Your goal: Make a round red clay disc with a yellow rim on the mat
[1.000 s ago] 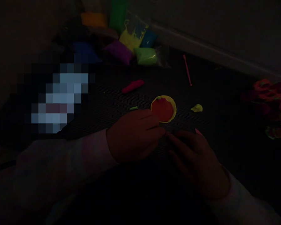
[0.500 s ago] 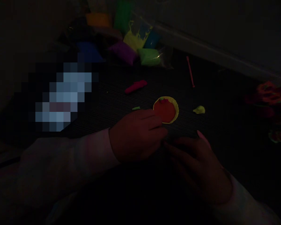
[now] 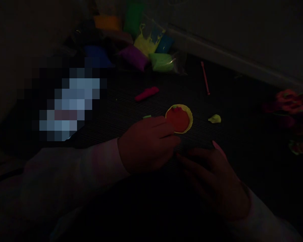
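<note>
The scene is very dark. A round clay disc [image 3: 179,118], orange on a yellow base, lies on a dark ribbed mat [image 3: 242,127]. My left hand [image 3: 147,144] rests just left of the disc, fingers curled together with their tips beside its edge. My right hand [image 3: 212,174] lies below and right of the disc, fingers bent toward the left hand's fingertips. What the fingertips hold, if anything, is lost in the dark. A small yellow clay lump [image 3: 214,118] sits right of the disc, and a green bit [image 3: 146,116] lies just above my left hand.
A pink clay roll [image 3: 146,93] and a thin pink tool [image 3: 205,78] lie farther back. Bags of coloured clay [image 3: 146,50] are heaped at the back by the wall. Pink and green clay pieces [image 3: 293,114] sit at the right edge. A blurred bright patch [image 3: 68,107] is at left.
The view has shifted slightly. My right hand has moved a little down and right; my left hand stays beside the disc.
</note>
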The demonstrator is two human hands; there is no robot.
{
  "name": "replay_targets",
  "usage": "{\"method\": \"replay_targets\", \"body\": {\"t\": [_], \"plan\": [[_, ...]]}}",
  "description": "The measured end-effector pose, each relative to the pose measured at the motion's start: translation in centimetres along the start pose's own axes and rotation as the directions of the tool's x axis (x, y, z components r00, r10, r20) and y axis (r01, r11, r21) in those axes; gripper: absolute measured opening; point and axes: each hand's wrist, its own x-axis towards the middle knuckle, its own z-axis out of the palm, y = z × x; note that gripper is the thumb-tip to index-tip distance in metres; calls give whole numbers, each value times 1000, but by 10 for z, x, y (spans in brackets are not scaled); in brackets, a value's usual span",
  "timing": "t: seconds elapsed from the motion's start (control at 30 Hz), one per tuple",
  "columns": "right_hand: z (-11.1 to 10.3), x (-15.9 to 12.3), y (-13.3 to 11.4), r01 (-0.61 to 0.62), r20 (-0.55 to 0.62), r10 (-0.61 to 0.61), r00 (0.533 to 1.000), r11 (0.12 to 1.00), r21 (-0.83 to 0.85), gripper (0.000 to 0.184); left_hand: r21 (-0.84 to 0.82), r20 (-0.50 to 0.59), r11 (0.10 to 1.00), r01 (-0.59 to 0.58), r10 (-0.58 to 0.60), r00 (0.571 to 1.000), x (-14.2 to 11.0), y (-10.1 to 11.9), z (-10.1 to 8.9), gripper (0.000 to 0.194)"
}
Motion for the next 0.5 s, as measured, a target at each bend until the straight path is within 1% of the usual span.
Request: {"method": "replay_targets", "body": {"t": [0.07, 0.13, 0.27, 0.4, 0.5], "plan": [[-1, -2, 1, 7, 10, -7, 1000, 1000, 22, 37, -7, -6, 1000, 12, -12, 1000, 0, 0, -1, 19], [-2, -3, 2, -19, 10, 19, 1000, 999, 50, 38, -21, -17, 999, 30, -31, 999, 1, -1, -2, 20], [-4, -4, 5, -141, -25, 145, 989, 981, 131, 33, -48, -83, 993, 103, -107, 991, 1, -3, -4, 19], [-5, 3, 4, -209, -59, 225, 973, 956, 204, 24, -54, -195, 976, 212, -219, 956, 3, -11, -8, 17], [-4, 13, -2, -228, -26, 237, 971, 954, 195, 20, -63, -270, 949, 309, -315, 910, 5, -18, -14, 18]]}}
